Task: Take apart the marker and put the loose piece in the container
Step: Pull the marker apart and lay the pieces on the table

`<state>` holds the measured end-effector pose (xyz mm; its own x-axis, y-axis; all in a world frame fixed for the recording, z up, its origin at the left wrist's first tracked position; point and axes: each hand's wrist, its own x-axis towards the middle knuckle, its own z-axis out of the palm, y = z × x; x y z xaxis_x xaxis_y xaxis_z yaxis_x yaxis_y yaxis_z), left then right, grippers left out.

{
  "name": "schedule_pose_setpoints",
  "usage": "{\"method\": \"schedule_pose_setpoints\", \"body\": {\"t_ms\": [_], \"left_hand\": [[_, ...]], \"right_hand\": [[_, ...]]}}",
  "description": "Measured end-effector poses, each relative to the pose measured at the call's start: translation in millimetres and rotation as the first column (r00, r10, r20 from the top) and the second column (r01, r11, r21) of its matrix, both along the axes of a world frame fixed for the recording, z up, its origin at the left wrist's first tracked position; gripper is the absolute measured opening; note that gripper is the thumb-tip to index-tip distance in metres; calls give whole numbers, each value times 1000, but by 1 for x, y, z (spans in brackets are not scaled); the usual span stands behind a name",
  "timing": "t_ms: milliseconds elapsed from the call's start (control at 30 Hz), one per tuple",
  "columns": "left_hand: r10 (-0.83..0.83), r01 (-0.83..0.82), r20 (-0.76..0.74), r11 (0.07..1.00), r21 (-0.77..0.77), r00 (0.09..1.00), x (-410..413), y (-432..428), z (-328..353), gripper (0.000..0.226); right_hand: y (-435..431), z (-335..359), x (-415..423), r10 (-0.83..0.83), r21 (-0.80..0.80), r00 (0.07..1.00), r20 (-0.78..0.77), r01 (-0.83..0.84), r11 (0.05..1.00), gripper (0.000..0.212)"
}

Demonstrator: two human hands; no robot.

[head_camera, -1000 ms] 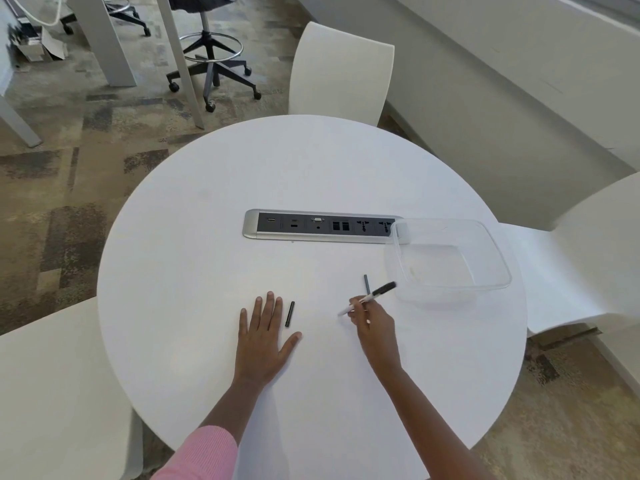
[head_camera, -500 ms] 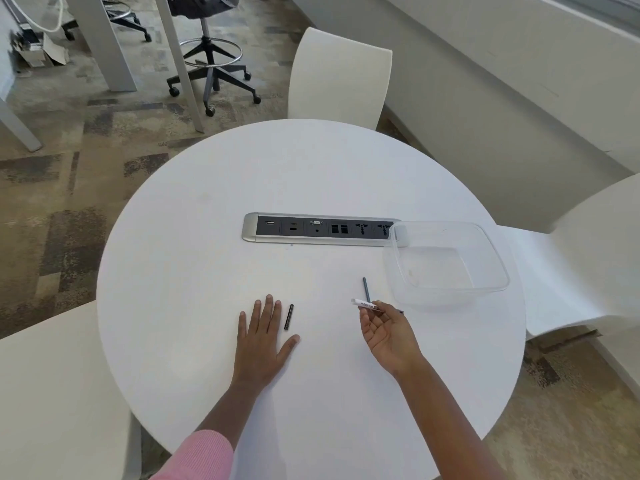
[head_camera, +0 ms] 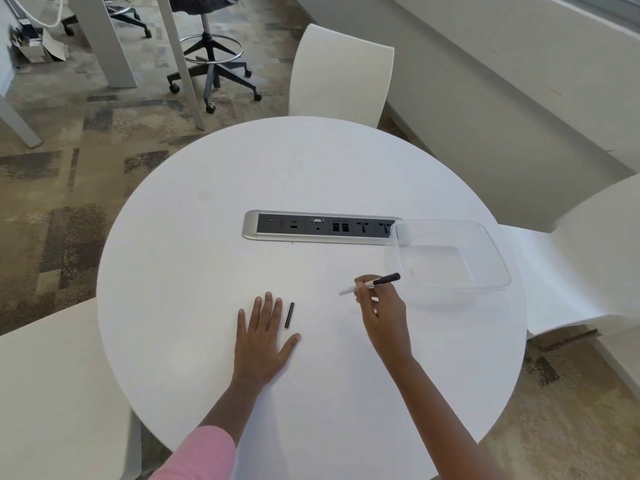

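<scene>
My right hand [head_camera: 381, 313] is shut on the marker [head_camera: 375, 283] and holds it just above the white round table [head_camera: 207, 271]. The marker's white end points left and its black end points right, toward the clear plastic container [head_camera: 498, 261]. The container sits at the table's right side with nothing visible inside. A short black cap [head_camera: 289, 315] lies on the table beside my left hand [head_camera: 263, 337]. That hand rests flat, fingers spread, holding nothing.
A silver power and socket strip [head_camera: 322, 228] is set into the table's middle, and the container's left corner overlaps its right end. White chairs stand at the far side [head_camera: 343, 74], at the right [head_camera: 588, 258] and at the near left [head_camera: 52, 393].
My right hand has turned from palm-up to palm-down and raised the marker's black end toward the container. The thin grey piece near it is no longer visible. The left hand has stayed put.
</scene>
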<state>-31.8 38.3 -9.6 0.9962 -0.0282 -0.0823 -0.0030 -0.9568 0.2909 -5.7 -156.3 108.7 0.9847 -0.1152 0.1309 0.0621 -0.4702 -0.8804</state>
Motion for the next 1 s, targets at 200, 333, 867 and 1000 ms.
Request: {"method": "schedule_pose_setpoints", "body": {"t_ms": [200, 333, 867, 1000], "left_hand": [[1, -1, -9, 1000, 12, 1000, 0, 0, -1, 76], [2, -2, -6, 1000, 13, 1000, 0, 0, -2, 76], [3, -3, -5, 1000, 11, 1000, 0, 1, -1, 74], [3, -3, 0, 1000, 4, 1000, 0, 1, 0, 73]], "right_hand": [[9, -31, -4, 160, -300, 980, -122, -190, 935, 24], [10, -31, 0, 109, -295, 987, -116, -139, 945, 27], [-10, -8, 7, -121, 306, 968, -220, 186, 934, 27], [-10, -13, 11, -89, 341, 958, -273, 183, 922, 26]]}}
